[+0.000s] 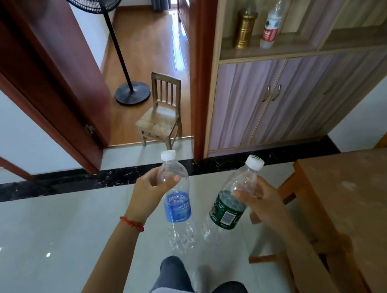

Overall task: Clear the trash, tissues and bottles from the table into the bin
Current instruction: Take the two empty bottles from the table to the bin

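The left hand (149, 195) holds the blue bottle (177, 204) in the middle of the frame. The right hand (260, 199) holds the green bottle (229, 208) beside it. Both are off the table (363, 191) at the right. No bin shows yet, so dropping them in is still left.

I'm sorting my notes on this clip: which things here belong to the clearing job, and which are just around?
Job: blue-label bottle in left hand; green-label bottle in right hand; table.
Just around: chair, fan, cupboard, red-label bottle, gold bottle.
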Motion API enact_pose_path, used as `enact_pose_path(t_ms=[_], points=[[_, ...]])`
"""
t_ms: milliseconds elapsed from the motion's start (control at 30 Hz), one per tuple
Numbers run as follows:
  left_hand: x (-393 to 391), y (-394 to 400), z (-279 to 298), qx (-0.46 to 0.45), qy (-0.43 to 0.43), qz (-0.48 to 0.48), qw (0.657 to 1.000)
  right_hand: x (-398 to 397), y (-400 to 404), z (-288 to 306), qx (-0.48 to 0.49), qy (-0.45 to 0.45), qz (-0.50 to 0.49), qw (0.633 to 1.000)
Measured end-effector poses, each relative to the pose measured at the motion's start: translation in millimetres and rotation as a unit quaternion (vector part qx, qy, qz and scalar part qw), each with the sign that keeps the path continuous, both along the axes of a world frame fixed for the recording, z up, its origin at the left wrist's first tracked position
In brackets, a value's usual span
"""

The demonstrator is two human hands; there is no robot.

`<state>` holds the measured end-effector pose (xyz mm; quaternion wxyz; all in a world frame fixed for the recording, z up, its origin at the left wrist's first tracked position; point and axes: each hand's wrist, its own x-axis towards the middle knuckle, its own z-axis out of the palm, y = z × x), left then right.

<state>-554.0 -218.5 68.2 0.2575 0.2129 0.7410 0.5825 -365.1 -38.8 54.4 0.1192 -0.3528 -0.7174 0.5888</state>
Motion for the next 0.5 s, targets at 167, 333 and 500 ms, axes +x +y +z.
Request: enact_pose_path(t_ms=[167, 333, 500], points=[[-58, 63, -6, 0.000, -0.005, -0.015, 1.000, -51, 52, -8, -0.007, 0.001, -0.015, 1.000], [-129, 136, -13, 0.007, -0.025, -0.048, 0.999, -107, 108, -15, -0.007, 0.013, -0.063, 0.998], [-191, 211, -9, 0.013, -0.041, -0.115, 0.992, -162, 161, -8, -0.016, 0.026, -0.120, 0.992]])
